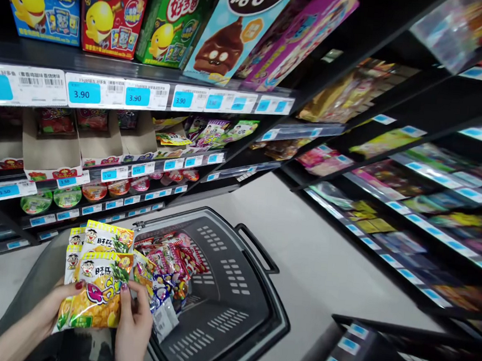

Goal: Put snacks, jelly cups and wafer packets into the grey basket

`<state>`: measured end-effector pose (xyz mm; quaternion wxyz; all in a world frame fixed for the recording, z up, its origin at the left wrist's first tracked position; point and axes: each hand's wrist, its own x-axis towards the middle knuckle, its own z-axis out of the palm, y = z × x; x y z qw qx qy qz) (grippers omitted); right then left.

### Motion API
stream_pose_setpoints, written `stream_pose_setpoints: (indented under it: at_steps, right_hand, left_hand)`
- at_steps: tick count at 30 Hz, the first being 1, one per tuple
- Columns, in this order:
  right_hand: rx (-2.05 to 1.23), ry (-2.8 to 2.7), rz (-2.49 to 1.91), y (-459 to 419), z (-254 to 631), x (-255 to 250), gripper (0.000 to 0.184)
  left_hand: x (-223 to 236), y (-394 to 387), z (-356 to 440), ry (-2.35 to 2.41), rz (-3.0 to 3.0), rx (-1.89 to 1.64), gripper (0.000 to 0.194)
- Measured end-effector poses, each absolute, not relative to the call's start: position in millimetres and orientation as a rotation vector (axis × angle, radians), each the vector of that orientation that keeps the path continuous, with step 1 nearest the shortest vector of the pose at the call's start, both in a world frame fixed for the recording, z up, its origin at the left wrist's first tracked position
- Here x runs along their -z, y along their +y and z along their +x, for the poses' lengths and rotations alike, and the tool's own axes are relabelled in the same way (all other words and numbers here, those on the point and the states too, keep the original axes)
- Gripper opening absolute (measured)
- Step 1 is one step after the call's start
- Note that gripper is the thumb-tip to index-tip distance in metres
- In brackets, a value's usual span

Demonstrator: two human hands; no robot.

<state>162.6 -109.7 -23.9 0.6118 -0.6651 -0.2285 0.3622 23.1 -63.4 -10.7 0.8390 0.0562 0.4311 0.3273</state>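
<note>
Two-handed here, gripping yellow packets (101, 292) by opposite edges, long axis near-to-far, between left hand (53, 305) and right hand (134, 325), the latter nearer the basket (223, 299) at right.

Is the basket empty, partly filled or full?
Partly filled: packets lie on one side of the basket; elsewhere its dark plastic shows.
</note>
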Motion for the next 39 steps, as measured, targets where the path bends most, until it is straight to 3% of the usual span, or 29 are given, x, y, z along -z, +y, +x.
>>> stream_pose_setpoints:
  at_steps: [5, 10, 15, 20, 28, 36, 39]
  right_hand:
    - [-0.784, -0.511, -1.592, -108.2, 167.6, 18.4, 0.031]
    - [-0.949, -0.314, -1.423, -99.2, 177.6, 19.6, 0.024]
    - [-1.352, 0.016, -0.92, -94.4, 185.1, 7.7, 0.026]
    - [-1.665, 0.126, -0.34, -105.7, 185.2, -3.2, 0.016]
    - [-1.633, 0.204, -0.178, -107.9, 184.5, -9.0, 0.027]
    - [-1.452, 0.156, -0.415, -104.7, 220.6, -12.9, 0.007]
    - [-1.308, 0.17, -0.473, -100.3, 244.3, -17.8, 0.016]
  left_hand:
    - [11.9, -64.4, 23.0, 0.968, 0.08, -0.709, 0.074]
    - [11.8, -63.4, 17.4, 0.859, 0.066, -0.653, 0.071]
    - [13.3, -64.2, 7.5, 0.839, 0.065, -0.612, 0.067]
    - [8.5, -59.0, -4.9, 0.887, 0.173, -0.622, 0.072]
    - [7.7, -53.7, -13.4, 0.913, 0.254, -0.623, 0.073]
    - [16.8, -54.2, -20.2, 0.97, 0.262, -0.617, 0.073]
    - [12.7, -53.9, -20.1, 0.99, 0.221, -0.607, 0.077]
